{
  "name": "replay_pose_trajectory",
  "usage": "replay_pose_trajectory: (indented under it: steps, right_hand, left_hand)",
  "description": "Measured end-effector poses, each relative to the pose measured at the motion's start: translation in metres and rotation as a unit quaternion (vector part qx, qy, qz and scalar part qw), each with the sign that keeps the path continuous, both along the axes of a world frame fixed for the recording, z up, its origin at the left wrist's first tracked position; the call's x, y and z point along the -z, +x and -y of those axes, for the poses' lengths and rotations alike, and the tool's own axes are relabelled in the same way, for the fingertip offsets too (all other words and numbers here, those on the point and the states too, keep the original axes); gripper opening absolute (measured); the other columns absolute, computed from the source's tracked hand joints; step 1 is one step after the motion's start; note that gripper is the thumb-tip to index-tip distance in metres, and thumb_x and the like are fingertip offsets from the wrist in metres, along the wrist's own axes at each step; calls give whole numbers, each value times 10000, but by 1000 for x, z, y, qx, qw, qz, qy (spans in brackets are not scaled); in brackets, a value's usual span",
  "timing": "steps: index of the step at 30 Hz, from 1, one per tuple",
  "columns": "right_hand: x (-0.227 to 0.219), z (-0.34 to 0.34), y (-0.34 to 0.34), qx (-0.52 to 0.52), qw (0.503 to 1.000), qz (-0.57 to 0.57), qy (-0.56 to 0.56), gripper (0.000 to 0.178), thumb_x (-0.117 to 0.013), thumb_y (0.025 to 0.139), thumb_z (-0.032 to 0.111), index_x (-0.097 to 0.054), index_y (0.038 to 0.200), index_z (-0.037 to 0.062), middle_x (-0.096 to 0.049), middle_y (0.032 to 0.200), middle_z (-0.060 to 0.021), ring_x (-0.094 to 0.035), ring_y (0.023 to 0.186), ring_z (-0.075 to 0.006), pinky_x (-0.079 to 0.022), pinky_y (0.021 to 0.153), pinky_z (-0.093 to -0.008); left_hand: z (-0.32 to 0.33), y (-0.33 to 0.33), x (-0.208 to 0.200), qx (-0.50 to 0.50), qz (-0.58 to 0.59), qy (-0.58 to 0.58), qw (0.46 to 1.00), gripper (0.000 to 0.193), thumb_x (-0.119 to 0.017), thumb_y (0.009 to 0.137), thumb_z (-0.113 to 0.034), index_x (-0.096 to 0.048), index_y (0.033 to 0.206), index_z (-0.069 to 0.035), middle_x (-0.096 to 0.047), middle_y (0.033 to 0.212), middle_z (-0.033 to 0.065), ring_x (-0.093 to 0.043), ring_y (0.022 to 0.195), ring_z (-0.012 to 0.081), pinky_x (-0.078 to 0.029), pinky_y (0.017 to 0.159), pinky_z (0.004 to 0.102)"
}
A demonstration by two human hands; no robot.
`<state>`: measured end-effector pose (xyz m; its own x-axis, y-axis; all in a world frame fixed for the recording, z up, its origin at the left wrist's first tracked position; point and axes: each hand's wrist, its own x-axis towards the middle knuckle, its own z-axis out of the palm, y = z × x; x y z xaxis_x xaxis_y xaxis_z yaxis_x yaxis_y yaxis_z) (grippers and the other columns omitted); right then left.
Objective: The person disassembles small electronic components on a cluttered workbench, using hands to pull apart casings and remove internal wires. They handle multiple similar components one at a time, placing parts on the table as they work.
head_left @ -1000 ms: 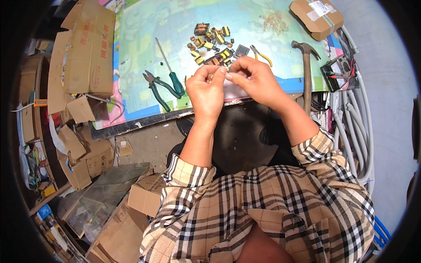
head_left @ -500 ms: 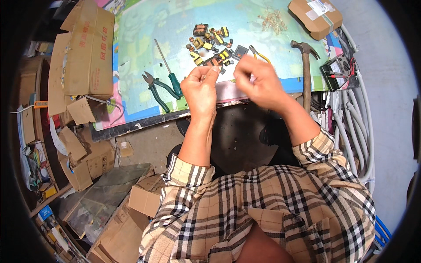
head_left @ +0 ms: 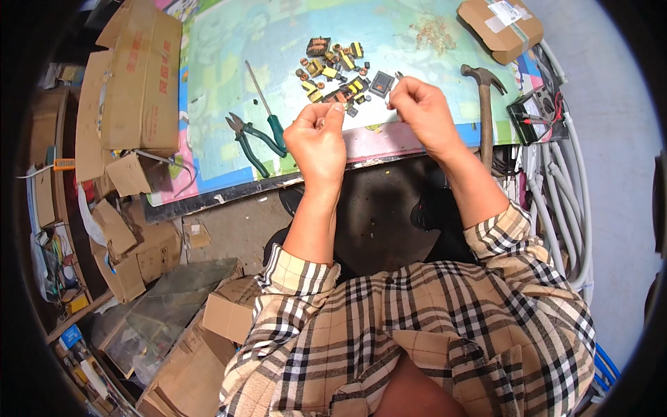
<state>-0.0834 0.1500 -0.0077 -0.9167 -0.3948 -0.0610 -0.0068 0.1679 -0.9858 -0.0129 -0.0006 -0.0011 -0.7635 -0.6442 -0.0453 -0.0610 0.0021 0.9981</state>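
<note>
My left hand (head_left: 316,142) is raised over the near edge of the table, thumb and forefinger pinched together on something too small to make out. To its right, my right hand (head_left: 425,117) is also closed in a pinch, and what its fingertips hold cannot be made out. Just beyond both hands lies a pile of small coils (head_left: 331,71), some wrapped in yellow tape and some showing copper windings. A dark square block (head_left: 381,83) sits beside the right fingertips. Cutters (head_left: 398,74) are mostly hidden behind that hand. Left of my left hand are a green-handled screwdriver (head_left: 276,131) and green-handled pliers (head_left: 246,142).
A hammer (head_left: 484,104) lies at the table's right, near a black meter-like box (head_left: 535,115) with red leads. Fine copper wire (head_left: 434,35) is heaped at the back. Cardboard boxes (head_left: 142,83) stand at the left, and a small carton (head_left: 504,31) sits back right.
My right hand has moved a little right and away from the left hand, and is no longer blurred. My left hand stays nearly in place, still pinched.
</note>
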Motion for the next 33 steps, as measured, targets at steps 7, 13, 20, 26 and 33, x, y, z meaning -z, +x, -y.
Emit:
replay_pose_trajectory:
  steps: [7, 13, 20, 26, 33]
  right_hand:
    - [10, -2, 3, -107, 983, 114, 92, 167, -551, 824, 106, -563, 676, 29, -524, 616, 33, -443, 582, -46, -358, 526, -226]
    - [12, -7, 6, -152, 961, -21, 230, 202, -594, 801, 151, -581, 683, -12, -558, 582, -50, -510, 560, -128, -420, 545, -313]
    - [-22, -17, -7, -97, 918, -67, 378, 355, -677, 804, 332, -638, 704, -6, -592, 595, -154, -593, 580, -263, -466, 583, -392]
    - [-18, -1, 7, -14, 990, -134, 49, 189, -731, 780, 138, -634, 875, 6, -609, 730, -47, -550, 604, -115, -460, 574, -262]
    - [-15, 5, 12, -45, 969, -226, 85, 168, -683, 799, 68, -635, 950, 14, -637, 805, -91, -634, 711, -174, -497, 629, -273]
  left_hand:
    - [7, 0, -2, 5, -9, 81, 997, 102, -693, 833, -60, -671, 804, 35, -554, 649, -52, -385, 535, 10, -273, 465, 203]
    - [11, 0, -3, 87, 18, 304, 949, 137, -623, 899, -136, -615, 838, -14, -416, 570, -58, -300, 454, 43, -224, 437, 220]
    - [5, 4, 5, 87, 11, 45, 995, 153, -595, 901, -99, -662, 837, 23, -562, 663, -35, -427, 579, 35, -341, 513, 216]
    - [-3, 1, 6, 92, 12, -17, 996, 128, -625, 882, -94, -659, 836, 21, -573, 687, -33, -428, 606, 34, -345, 534, 214]
    - [-2, 3, 10, 138, 5, 27, 990, 101, -606, 906, -94, -644, 891, -2, -591, 750, -16, -452, 597, 34, -338, 524, 195]
